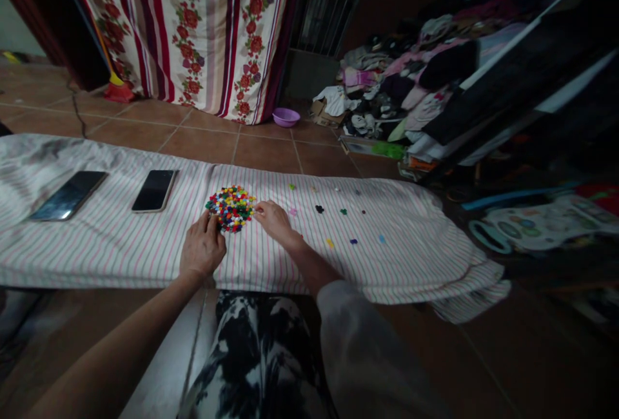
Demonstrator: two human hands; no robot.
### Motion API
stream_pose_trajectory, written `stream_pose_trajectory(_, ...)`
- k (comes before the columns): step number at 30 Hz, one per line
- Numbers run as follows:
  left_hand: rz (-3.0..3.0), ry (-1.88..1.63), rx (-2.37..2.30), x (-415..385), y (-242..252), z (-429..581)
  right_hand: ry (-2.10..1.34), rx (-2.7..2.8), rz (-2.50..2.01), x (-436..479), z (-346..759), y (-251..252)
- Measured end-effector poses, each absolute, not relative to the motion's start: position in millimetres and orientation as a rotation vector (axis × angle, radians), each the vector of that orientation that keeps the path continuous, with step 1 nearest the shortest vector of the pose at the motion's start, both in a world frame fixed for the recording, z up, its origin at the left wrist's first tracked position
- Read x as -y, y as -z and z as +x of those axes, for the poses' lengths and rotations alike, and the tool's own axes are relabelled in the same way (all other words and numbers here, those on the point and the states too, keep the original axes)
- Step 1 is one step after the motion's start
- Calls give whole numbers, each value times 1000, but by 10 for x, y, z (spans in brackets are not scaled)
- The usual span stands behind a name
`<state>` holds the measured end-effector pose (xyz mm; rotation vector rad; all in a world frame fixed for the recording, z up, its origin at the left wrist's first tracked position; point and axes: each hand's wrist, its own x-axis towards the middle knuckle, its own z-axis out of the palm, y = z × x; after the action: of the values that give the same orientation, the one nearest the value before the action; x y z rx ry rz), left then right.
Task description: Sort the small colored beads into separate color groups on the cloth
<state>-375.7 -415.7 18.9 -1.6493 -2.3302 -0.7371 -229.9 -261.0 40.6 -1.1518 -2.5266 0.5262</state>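
A round heap of small, bead-like pieces (233,206) in many colours lies on a striped cloth (271,271). My left hand (203,246) rests at the heap's near left edge, its fingers reaching to the pieces and slightly apart. At the right edge, my right hand (275,220) has thumb and forefinger pinched together; whatever is between them is too small to make out. Right of that hand, small single-colour groups sit in loose rows, among them a black group (320,209), a dark green group (343,211), a yellow group (330,243) and a blue group (353,241).
Two phones lie left of the heap, a larger phone (70,196) and a smaller phone (155,191). Beyond the cloth are a floral curtain (207,32), a purple basin (286,116) and a broom (118,87). Piled clothes (401,84) fill the back right.
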Motion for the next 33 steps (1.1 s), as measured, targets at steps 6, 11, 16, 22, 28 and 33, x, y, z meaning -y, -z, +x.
stream_pose_trajectory(6, -1654, 716, 2319, 4158, -185, -3764, -546, 2494, -1211, 2668, -2335, -363)
stream_pose_trajectory(11, -1666, 722, 2244, 4160, -169, -3781, -534, 2445, -1156, 2695, -2286, -354)
stream_pose_trajectory(16, -1694, 745, 2107, 4148, -116, -3831, -552, 2390, -1075, 2615, -2156, -333)
stream_pose_trajectory(22, -1729, 771, 2049, 4165, -91, -3846, -573, 2378, -988, 2567, -1943, -325)
stream_pose_trajectory(28, -1752, 689, 2022, 4223, -160, -3805, -563, 2373, -1023, 2530, -1773, -314)
stream_pose_trajectory(33, -1684, 654, 2088, 4239, -194, -3780, -450, 2219, -1102, 2285, -1438, -339)
